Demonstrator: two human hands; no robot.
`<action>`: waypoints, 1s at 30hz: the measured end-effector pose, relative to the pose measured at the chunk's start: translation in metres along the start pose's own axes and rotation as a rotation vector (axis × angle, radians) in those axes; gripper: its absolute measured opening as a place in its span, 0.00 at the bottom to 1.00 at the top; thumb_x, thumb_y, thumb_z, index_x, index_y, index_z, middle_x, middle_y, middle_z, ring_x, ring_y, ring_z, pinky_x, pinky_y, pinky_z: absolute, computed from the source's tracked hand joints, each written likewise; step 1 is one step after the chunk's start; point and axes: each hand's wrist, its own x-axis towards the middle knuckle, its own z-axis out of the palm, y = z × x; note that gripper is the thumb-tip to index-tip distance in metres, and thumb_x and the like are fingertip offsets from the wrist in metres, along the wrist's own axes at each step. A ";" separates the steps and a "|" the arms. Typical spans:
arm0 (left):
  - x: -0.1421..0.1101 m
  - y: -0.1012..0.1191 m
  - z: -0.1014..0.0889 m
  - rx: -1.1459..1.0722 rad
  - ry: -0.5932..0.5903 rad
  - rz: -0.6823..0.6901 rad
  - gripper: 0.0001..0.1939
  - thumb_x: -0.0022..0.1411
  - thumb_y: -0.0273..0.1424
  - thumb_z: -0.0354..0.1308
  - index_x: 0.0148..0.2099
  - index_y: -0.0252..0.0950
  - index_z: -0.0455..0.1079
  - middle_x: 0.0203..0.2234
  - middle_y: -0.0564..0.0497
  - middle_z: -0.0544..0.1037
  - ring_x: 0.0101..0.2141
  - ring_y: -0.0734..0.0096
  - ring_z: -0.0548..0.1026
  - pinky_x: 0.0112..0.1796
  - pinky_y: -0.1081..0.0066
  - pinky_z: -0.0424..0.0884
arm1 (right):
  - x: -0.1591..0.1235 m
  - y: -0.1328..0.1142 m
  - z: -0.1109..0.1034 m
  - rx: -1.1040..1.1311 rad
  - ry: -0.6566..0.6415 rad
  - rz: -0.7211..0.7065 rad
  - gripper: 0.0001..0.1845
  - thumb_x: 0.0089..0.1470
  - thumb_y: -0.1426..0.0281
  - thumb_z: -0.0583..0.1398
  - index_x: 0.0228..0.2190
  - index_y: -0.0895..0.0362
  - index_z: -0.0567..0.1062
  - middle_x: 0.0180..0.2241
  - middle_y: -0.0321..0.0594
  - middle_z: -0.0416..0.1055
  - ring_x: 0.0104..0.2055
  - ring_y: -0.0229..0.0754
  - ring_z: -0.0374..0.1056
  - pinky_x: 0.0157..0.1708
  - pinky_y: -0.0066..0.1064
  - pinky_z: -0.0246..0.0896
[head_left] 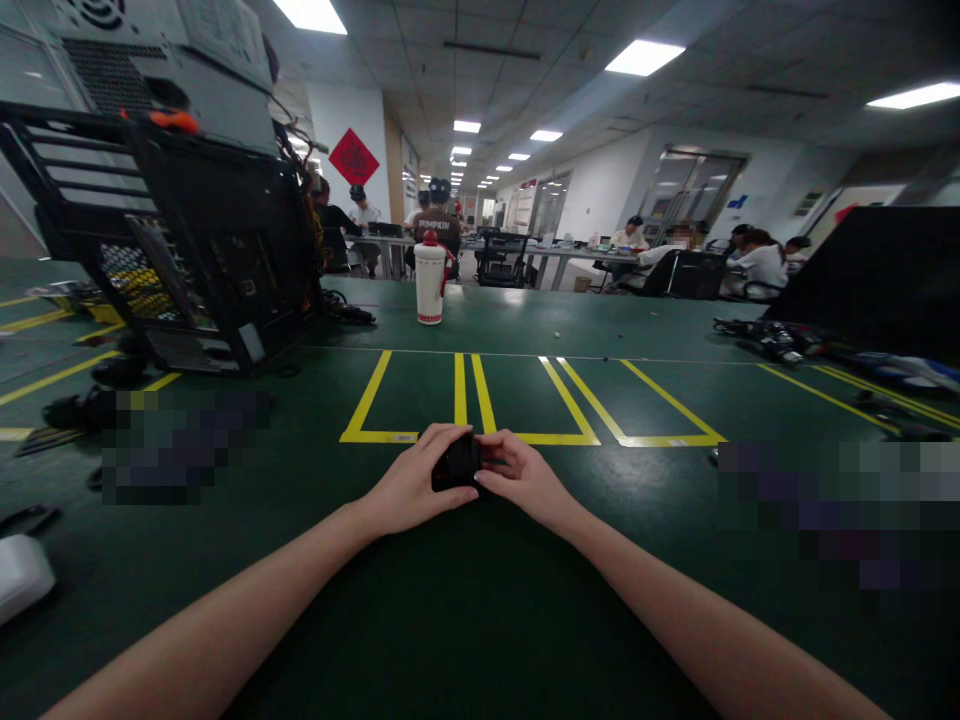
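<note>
A small dark object [459, 460], black and rounded, sits between my hands over the green table [480, 610]; its kind I cannot make out. My left hand [420, 475] is wrapped round its left side, thumb below and fingers above. From the right, my right hand [525, 475] reaches its edge with bent fingertips and thumb, which appear to touch it. Just beyond the hands, yellow tape [559, 438] marks out several boxes on the tabletop.
An open black computer case [217, 250] with a grey metal unit [172, 70] on top stands at left. Behind the tape is a white tumbler [430, 285] with a red lid. Cables [780, 340] and a large black panel [877, 290] are at right. People sit at tables further back.
</note>
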 end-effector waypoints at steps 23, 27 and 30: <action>-0.001 -0.007 0.005 0.121 0.099 0.008 0.30 0.49 0.35 0.60 0.53 0.51 0.53 0.41 0.51 0.56 0.42 0.62 0.62 0.38 0.61 0.69 | 0.000 0.001 -0.003 0.026 0.026 0.047 0.14 0.47 0.67 0.58 0.38 0.55 0.67 0.40 0.38 0.67 0.43 0.39 0.64 0.46 0.38 0.59; -0.001 -0.007 0.005 0.134 0.084 0.024 0.32 0.51 0.34 0.59 0.55 0.52 0.49 0.41 0.51 0.55 0.41 0.64 0.62 0.38 0.61 0.69 | 0.000 0.001 -0.003 0.021 0.022 0.043 0.13 0.47 0.68 0.58 0.38 0.55 0.67 0.40 0.38 0.67 0.43 0.39 0.64 0.46 0.38 0.59; -0.001 -0.009 0.006 0.167 0.099 0.054 0.33 0.50 0.34 0.59 0.56 0.53 0.48 0.41 0.51 0.56 0.40 0.64 0.62 0.38 0.60 0.69 | 0.001 0.001 -0.003 0.018 0.029 0.043 0.14 0.47 0.69 0.58 0.39 0.55 0.66 0.40 0.38 0.66 0.44 0.40 0.63 0.46 0.38 0.58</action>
